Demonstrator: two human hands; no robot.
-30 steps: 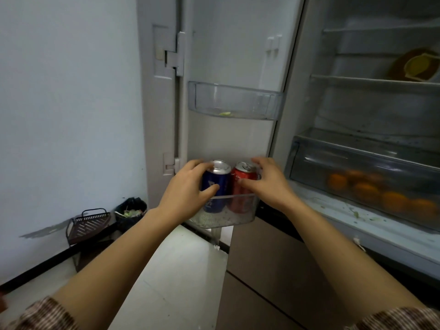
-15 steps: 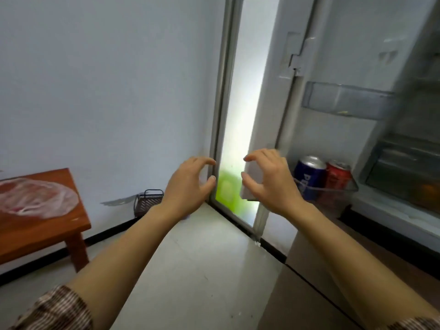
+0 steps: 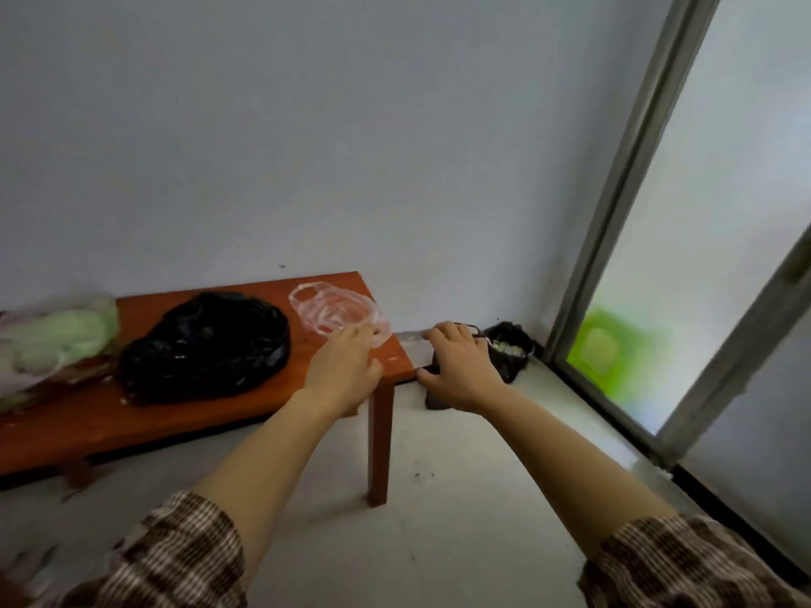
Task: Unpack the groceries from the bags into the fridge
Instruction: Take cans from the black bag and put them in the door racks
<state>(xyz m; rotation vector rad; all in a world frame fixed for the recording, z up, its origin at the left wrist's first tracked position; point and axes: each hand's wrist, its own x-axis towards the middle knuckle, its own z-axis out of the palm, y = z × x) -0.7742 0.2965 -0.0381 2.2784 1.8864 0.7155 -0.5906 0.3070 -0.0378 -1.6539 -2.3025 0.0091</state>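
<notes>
Now the view has swung off the fridge to the wooden table (image 3: pixel 197 414). Left hand (image 3: pixel 346 366) and right hand (image 3: pixel 461 366) are both empty, fingers loosely spread. Black bag (image 3: pixel 206 344) and bag of greens (image 3: pixel 52 340) sit on the table, likely next to unpack.
</notes>
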